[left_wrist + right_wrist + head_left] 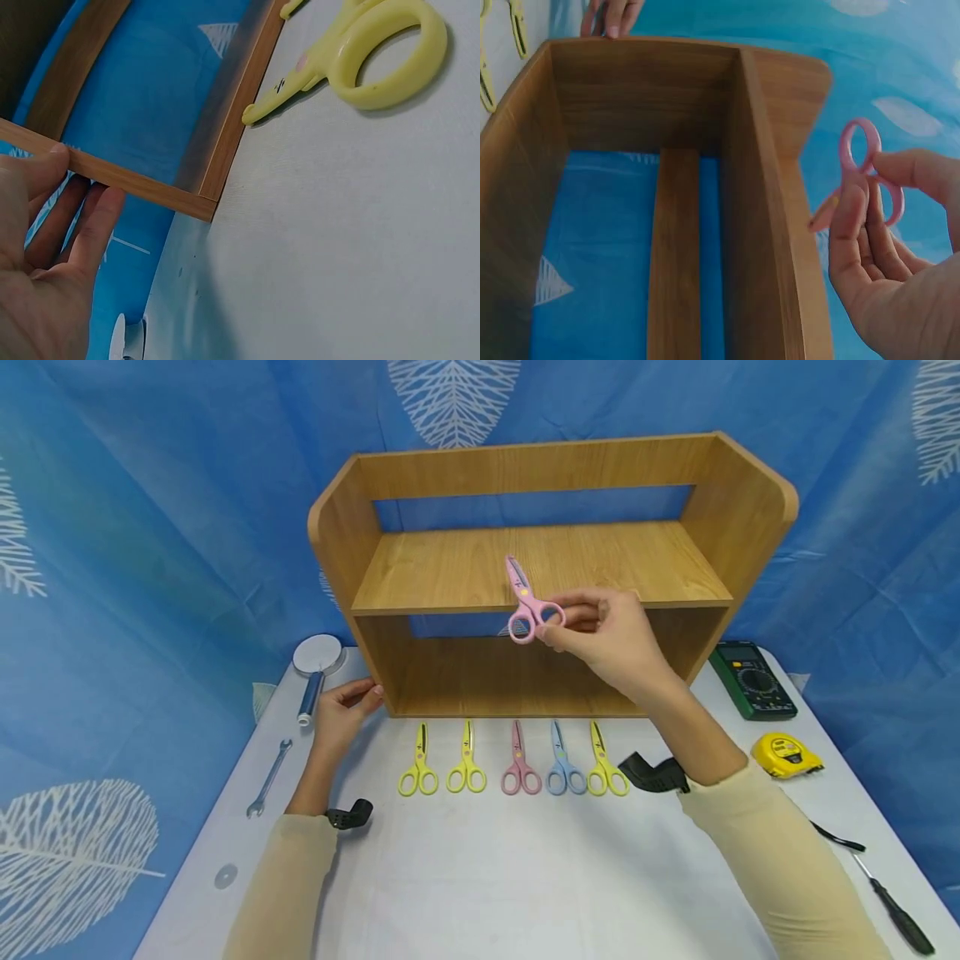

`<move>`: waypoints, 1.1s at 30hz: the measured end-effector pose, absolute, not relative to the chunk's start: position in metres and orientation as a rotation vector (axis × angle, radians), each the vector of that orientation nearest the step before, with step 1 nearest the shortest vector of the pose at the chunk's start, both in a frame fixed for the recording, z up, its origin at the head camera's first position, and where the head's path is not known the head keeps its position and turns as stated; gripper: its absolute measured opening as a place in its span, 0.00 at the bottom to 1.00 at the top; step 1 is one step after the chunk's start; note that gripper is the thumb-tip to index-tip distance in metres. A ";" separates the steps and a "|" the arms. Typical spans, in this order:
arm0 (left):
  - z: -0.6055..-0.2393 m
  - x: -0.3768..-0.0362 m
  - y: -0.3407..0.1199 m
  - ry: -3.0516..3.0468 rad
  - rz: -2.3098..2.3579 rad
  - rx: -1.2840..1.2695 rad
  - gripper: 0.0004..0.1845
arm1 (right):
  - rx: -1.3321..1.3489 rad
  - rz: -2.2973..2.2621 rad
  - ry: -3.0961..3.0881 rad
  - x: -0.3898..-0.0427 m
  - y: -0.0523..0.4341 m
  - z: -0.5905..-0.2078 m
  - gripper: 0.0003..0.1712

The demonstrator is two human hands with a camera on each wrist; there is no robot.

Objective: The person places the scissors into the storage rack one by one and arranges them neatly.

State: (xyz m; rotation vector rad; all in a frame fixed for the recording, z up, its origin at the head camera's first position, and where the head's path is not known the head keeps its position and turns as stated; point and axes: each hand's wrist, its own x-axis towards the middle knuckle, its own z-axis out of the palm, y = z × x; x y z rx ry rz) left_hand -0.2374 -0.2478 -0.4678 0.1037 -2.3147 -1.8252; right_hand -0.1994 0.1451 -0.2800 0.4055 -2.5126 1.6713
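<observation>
My right hand (611, 635) is raised in front of the wooden shelf (540, 568), thumb and fingers pinching one handle ring of a pair of pink scissors (861, 139). In the head view, the scissor blades point upward, overlapping the upper board. My left hand (341, 718) touches the shelf's left side panel low down. In the left wrist view, its thumb lies over the panel's front edge (135, 178), with fairly straight fingers at the outer side. Along the shelf's front lie yellow scissors (417, 768), a darker pink pair (519, 768), and a blue pair (562, 768).
On the left of the white table (487, 877) are a round white-topped object with a blue handle (311, 697), a wrench (268, 781) and a grey disc (226, 877). A multimeter (752, 681), yellow tape measure (785, 755) and screwdriver (900, 914) lie right. Blue cloth hangs behind.
</observation>
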 end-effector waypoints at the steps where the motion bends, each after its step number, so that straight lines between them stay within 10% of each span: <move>1: -0.468 -0.238 -0.248 -2.305 -1.838 0.105 0.22 | 0.411 1.678 -2.502 -0.206 0.136 -0.278 0.23; 15: -0.478 -0.240 -0.241 -2.142 -1.894 0.078 0.18 | 0.420 1.774 -2.528 -0.285 0.033 -0.253 0.19; 33: -0.485 -0.239 -0.237 -2.157 -1.760 0.101 0.19 | 0.501 1.269 -2.750 -0.296 -0.017 -0.266 0.15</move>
